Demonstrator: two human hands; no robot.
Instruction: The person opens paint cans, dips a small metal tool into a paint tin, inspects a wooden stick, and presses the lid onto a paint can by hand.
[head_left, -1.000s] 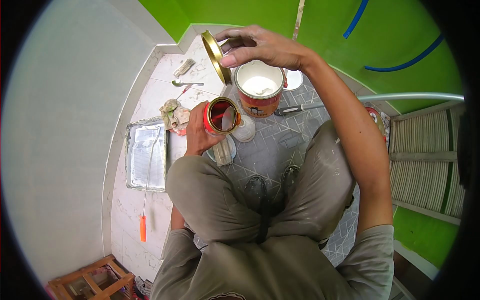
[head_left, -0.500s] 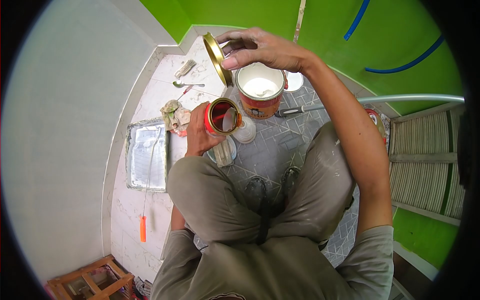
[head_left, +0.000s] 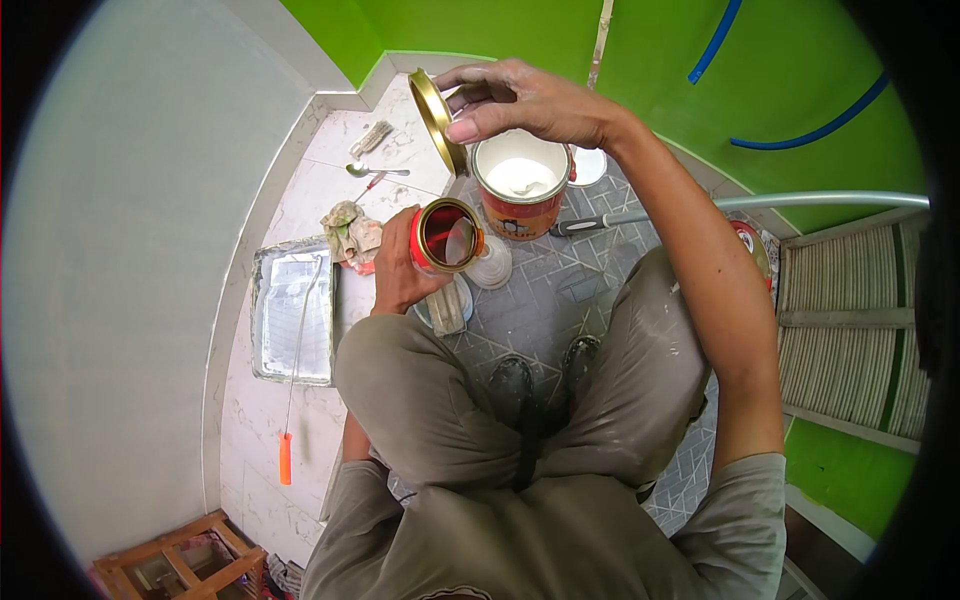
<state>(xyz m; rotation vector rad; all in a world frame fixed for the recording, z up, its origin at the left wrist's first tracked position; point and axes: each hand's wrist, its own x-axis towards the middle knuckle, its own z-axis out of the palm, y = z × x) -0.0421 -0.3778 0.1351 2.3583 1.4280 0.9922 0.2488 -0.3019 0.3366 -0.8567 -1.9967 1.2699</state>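
Note:
My left hand is wrapped round a small red can, tilted, with its gold-rimmed mouth showing dark red inside. Above it, my right hand grips a round gold lid on edge between thumb and fingers. Just below my right hand stands a large open can with white paint inside. A translucent white round piece lies beside the small can's mouth, partly hidden by it.
A paint tray with a roller, its handle orange, lies at the left. Near it are a rag, a spoon and a brush. A grey pole crosses the right side; a slatted panel leans there.
The view has shifted very slightly. Both hands keep their holds on the lid and the small can, with almost no movement.

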